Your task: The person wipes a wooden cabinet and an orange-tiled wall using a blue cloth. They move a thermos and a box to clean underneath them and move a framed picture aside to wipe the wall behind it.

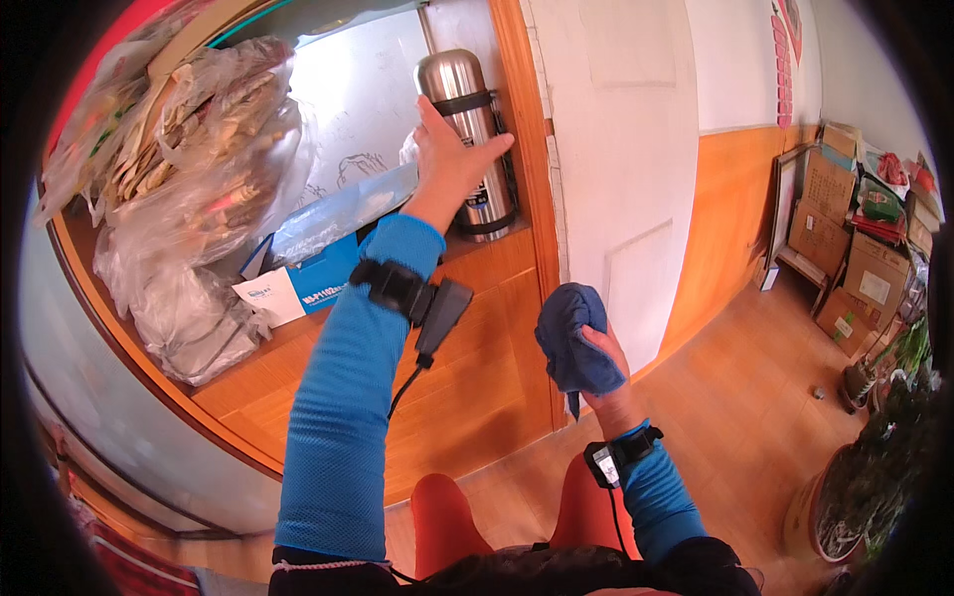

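My left hand (455, 167) is in front of a stainless steel thermos (451, 74), its thumb and fingers spread. Whether the palm touches the metal cannot be told. The thermos stands upright at the right end of a wooden cabinet shelf and has black bands and a side handle. Lower and to the right, my right hand (607, 357) grips a bunched dark blue cloth (570, 335), held away from the cabinet. Left of the thermos, a clear plastic-wrapped packet (343, 212) lies over a blue and white box (317, 287).
Plastic bags of dry brown material (209, 149) fill the shelf's left side. A white door panel (626, 149) stands right of the cabinet. Farther right are stacked cardboard boxes (820, 227) and a potted plant (864, 484) on the wooden floor (738, 425).
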The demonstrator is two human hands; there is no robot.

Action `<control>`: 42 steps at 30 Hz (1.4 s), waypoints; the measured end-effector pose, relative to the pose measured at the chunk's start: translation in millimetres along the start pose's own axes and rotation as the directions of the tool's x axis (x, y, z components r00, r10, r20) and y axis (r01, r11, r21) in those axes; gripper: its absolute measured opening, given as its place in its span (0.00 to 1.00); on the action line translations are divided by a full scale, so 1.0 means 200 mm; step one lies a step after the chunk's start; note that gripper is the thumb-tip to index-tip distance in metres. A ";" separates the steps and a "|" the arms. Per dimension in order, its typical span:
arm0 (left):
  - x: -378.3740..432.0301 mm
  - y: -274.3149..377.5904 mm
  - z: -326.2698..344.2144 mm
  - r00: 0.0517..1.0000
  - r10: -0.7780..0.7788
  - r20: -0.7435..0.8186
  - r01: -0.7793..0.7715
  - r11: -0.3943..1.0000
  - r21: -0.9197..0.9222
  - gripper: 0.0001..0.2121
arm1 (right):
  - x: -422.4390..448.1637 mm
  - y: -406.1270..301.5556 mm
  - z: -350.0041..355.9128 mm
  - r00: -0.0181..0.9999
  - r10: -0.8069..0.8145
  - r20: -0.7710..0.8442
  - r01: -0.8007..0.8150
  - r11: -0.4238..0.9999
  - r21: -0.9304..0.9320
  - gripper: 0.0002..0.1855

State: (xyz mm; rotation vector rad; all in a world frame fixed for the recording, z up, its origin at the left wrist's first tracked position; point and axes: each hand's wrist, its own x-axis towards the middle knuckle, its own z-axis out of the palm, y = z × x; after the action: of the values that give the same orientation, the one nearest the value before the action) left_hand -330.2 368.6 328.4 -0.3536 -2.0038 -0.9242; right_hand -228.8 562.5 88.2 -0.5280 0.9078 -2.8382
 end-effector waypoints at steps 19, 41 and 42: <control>0.17 -0.17 -0.03 0.956 0.019 -0.292 -0.055 0.992 -0.117 0.61 | 0.17 -0.08 -0.02 0.982 -0.188 -0.017 0.161 0.884 -0.439 0.23; 0.17 0.23 -0.36 0.956 0.189 -0.226 -0.247 0.931 -0.267 0.45 | 1.04 0.00 0.54 0.831 0.395 0.392 0.545 -0.719 -0.432 0.16; 0.18 0.22 -0.36 0.953 0.197 -0.230 -0.258 0.926 -0.274 0.45 | 1.12 0.03 0.50 0.811 0.419 0.409 0.569 -0.727 -0.384 0.17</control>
State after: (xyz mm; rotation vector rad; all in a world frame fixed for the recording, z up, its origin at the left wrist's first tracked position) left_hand -282.4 342.9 403.2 -0.6268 -1.6002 -1.0715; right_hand -401.6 455.6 225.1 -1.4282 3.2407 0.2752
